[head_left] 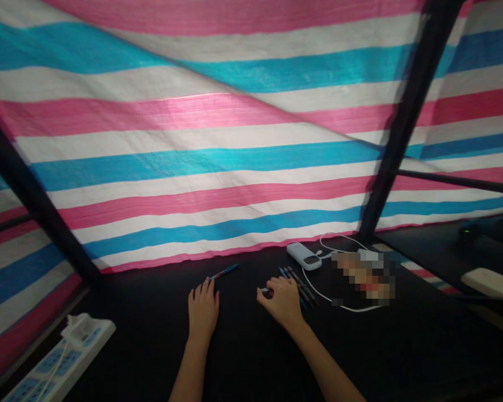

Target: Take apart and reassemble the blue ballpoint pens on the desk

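My left hand point(203, 310) lies flat on the black table point(243, 346), fingers stretched out, its fingertips just short of a blue pen point(225, 272). My right hand point(280, 300) rests to the right of it, fingers curled round a small pen-like thing at its fingertips, beside a bunch of several pens point(298, 283) lying on the table.
A white power bank point(304, 256) with a white cable point(339, 304) lies behind the pens, next to a blurred-out object. A white power strip point(61, 357) sits at the lower left. Black frame poles point(402, 123) and a striped tarp point(218, 145) close off the back.
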A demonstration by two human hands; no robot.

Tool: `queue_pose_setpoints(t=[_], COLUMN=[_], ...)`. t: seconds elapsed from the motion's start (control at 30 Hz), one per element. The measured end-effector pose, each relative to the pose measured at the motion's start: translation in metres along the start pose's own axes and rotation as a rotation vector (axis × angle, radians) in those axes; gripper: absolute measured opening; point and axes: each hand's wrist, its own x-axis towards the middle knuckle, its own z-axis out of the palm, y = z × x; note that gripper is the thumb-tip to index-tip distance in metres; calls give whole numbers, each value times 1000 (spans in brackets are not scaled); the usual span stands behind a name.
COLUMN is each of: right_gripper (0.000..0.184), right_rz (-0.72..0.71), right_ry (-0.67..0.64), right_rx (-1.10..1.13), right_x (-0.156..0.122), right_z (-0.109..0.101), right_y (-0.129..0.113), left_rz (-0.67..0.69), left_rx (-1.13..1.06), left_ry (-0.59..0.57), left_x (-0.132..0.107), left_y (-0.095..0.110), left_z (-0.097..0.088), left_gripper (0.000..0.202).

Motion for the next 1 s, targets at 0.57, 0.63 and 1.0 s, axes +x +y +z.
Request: queue_pose_setpoints(t=[0.57, 0.63, 1.0], right_gripper=[22, 27, 41], right_rz=[-36, -61, 134], right_ry=[-98, -151, -186], right_rx=[-89, -167, -255], right_x=[-4, -5, 2], right_z=[12, 16, 15], right_y=[10, 12, 29], left_rz=[-157, -141, -62], left_rx=[276, 267, -366], left_ry=[33, 54, -88], left_x=[-6, -5, 3], left_y=[5, 3, 8], left_z=[-25, -22, -10], left_gripper=[28, 26, 29])
